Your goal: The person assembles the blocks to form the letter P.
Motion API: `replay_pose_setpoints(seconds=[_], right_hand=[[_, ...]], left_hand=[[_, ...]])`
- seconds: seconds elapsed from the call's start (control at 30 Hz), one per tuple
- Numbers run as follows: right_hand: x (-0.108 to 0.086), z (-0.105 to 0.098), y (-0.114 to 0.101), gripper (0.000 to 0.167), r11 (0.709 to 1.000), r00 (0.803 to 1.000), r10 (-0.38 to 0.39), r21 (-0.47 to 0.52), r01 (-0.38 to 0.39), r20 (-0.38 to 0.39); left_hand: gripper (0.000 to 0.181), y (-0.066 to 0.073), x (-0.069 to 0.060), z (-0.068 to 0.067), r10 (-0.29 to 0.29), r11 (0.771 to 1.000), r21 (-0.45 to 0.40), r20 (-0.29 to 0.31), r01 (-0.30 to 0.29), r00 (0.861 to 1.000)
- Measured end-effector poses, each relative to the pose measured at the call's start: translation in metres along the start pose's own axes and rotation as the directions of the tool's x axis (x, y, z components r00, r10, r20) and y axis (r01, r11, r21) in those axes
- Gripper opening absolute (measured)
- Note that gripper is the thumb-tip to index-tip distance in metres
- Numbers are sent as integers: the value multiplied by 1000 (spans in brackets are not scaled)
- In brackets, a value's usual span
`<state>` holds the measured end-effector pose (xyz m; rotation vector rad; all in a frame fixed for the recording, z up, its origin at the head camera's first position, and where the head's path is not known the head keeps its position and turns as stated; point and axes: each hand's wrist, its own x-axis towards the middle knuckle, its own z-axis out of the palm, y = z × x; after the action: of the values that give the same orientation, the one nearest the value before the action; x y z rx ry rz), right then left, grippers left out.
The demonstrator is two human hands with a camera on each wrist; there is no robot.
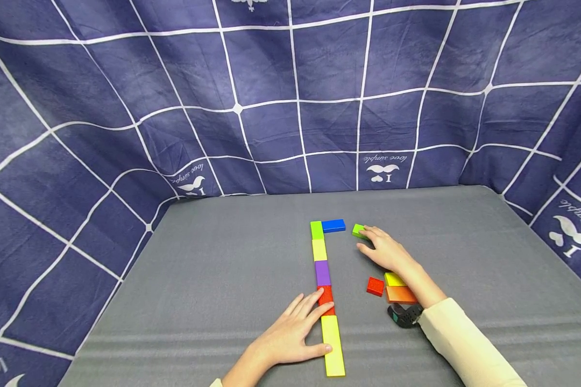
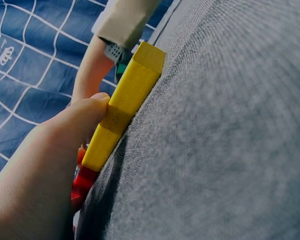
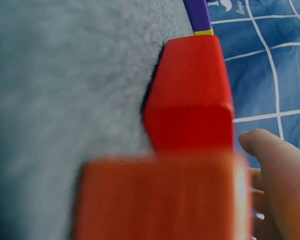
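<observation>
A line of blocks runs up the grey surface: long yellow (image 1: 333, 346), red (image 1: 326, 301), purple (image 1: 323, 273), a shorter yellow (image 1: 319, 250) and green (image 1: 317, 230), with a blue block (image 1: 334, 226) extending right from the green end. My left hand (image 1: 290, 333) lies spread beside the line, fingertips on the red block and thumb on the long yellow one (image 2: 122, 107). Further right, the fingertips of my right hand (image 1: 387, 251) touch a separate green block (image 1: 359, 231), fingers loosely extended; whether they grip it cannot be told.
Near my right forearm lie a small red block (image 1: 375, 286), a yellow block (image 1: 394, 279) and an orange block (image 1: 401, 294). A black strap-like object (image 1: 404, 315) is by the right sleeve. A blue cloth with white lines (image 1: 266, 129) hangs behind the grey surface (image 1: 213, 258).
</observation>
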<state>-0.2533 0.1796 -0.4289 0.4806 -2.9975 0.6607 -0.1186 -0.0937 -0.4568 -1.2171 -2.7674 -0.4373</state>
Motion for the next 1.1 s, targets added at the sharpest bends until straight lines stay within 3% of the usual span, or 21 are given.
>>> replay_pose_setpoints(seconds=[0.27, 0.6, 0.8, 1.1], right_hand=[[15, 3, -4, 49, 999, 1000, -29, 16, 29, 11], [15, 0, -4, 49, 999, 999, -42, 14, 41, 32], [-5, -11, 0, 48, 1000, 1000, -6, 14, 6, 30], [-58, -27, 8, 41, 1000, 999, -3, -3, 3, -49]], left_hand=[[69, 0, 1, -2, -8, 999, -33, 20, 9, 1000], [69, 1, 1, -2, -9, 1000, -30, 21, 10, 1000], [69, 2, 1, -2, -6, 1000, -27, 22, 7, 1000], [70, 0, 1, -2, -7, 1000, -17, 17, 7, 1000]])
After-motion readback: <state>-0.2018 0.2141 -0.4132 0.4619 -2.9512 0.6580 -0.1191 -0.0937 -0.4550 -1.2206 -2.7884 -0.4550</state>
